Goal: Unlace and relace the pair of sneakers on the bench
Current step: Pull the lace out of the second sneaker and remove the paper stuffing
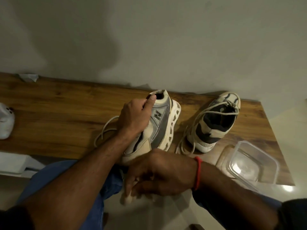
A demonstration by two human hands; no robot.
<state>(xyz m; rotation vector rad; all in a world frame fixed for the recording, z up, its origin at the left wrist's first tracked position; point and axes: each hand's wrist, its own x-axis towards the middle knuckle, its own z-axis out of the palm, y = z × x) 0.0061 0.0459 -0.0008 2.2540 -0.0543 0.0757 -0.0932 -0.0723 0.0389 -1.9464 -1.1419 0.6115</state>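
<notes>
gripped by left hand at the heel collar of tilted sneaker; probably light, stiff-soled; lace limp; right hand below toe, seemingly pinching something pale.

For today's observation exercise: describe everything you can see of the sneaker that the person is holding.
The held sneaker is cream and grey with a chunky off-white cut-out sole and an N logo on its side. It lies tilted on its side across the front edge of the wooden bench, heel toward the wall, toe toward the person. The left hand grips it near the collar, thumb at the opening. The right hand works at the toe end, blurred. A loose cream lace loops out behind the left wrist.
</notes>
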